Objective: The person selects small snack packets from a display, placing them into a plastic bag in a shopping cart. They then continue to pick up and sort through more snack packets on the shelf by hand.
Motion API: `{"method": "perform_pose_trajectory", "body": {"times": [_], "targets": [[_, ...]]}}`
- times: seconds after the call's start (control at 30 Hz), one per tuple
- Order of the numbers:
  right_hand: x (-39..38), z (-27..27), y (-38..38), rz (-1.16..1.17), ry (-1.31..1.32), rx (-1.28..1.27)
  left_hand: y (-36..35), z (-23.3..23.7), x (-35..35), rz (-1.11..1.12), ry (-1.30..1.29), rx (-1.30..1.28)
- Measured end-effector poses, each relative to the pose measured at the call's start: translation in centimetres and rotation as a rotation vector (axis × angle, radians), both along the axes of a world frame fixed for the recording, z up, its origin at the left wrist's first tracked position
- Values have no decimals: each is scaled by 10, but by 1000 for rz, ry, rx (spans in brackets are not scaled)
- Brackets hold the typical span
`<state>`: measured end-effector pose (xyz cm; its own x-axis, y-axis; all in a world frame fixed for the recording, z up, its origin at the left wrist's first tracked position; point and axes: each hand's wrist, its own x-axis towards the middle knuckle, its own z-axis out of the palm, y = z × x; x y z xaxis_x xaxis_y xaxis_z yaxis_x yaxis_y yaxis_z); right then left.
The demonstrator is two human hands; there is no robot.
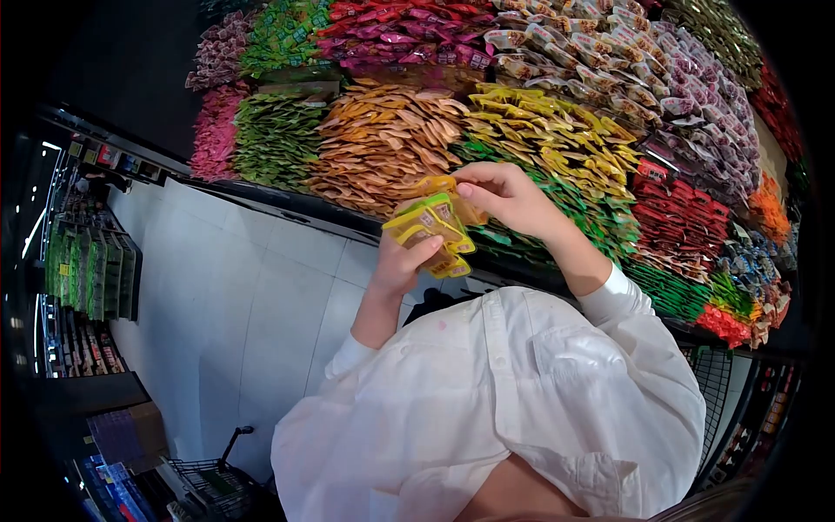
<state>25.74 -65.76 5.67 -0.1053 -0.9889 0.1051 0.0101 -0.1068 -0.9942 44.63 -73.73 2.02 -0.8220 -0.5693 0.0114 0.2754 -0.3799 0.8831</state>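
Several small yellow snack packets (426,222) are gripped in my left hand (403,261), the thumb pressed across their front. My right hand (504,196) pinches an orange packet (470,209) just behind and to the right of the yellow ones. Both hands are close together in front of my body, over the near edge of the display. Directly beyond them lie rows of orange packets (383,139) and yellow packets (557,130). Green packets (565,204) show beneath my right forearm. The fingers of my left hand behind the packets are hidden.
Pink packets (217,130) and dark green packets (277,135) fill the display's left end; red packets (678,213) lie at right. A pale tiled floor (252,270) stretches left. A wire shopping cart (213,483) stands lower left, near a shelf of green goods (91,270).
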Motion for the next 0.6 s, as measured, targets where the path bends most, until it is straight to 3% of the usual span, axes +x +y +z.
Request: {"method": "perform_pose_trajectory", "body": {"times": [0.1, 0.2, 0.33, 0.53, 0.6], "targets": [[0, 5, -2, 6, -76, 7, -13, 4, 1, -54, -9, -201], [-3, 1, -10, -85, 47, 20, -26, 4, -5, -146, 18, -245], [-9, -6, -29, -167, 83, 89, -49, -1, -9, -213, 0, -71], [5, -8, -64, -202, 130, 99, -114, -9, 11, -341, 60, -176], [-1, 15, -85, -460, 353, 85, -148, -7, 23, -245, 119, -84]]}}
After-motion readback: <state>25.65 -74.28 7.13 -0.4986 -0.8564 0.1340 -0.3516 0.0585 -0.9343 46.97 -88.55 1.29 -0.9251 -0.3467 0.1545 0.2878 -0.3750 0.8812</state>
